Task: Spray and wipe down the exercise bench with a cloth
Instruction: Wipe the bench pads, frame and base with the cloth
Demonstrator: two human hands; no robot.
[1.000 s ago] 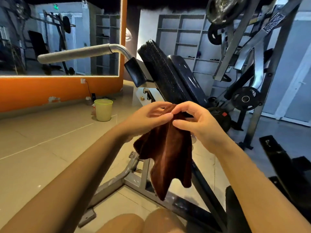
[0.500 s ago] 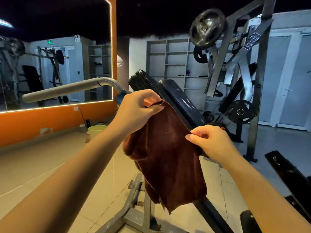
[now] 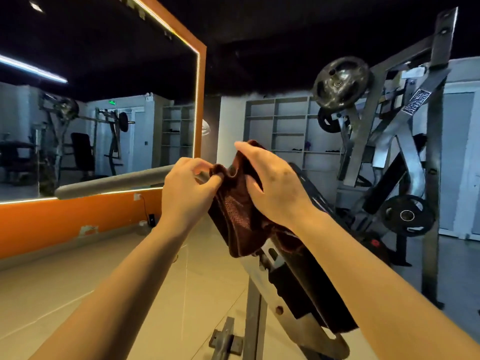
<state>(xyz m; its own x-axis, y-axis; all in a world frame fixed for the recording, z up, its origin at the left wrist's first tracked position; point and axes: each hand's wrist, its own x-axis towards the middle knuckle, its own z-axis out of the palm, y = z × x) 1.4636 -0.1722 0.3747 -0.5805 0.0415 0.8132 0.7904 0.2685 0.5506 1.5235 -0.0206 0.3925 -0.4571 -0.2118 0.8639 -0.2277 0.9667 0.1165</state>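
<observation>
Both arms outstretched, left grip (image 3: 188, 188) and right grip (image 3: 270, 183) pinching, fingers curled.

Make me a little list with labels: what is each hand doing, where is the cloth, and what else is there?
left hand: pinches the cloth's top edge
right hand: grips the cloth from the other side
cloth: brown, bunched between both hands, hanging over the bench
bench: black pad, tilted, on a grey frame
around: mirror on an orange wall, weight plate on a machine

Head-worn camera faces forward, seemingly level, close above the forearms.
</observation>
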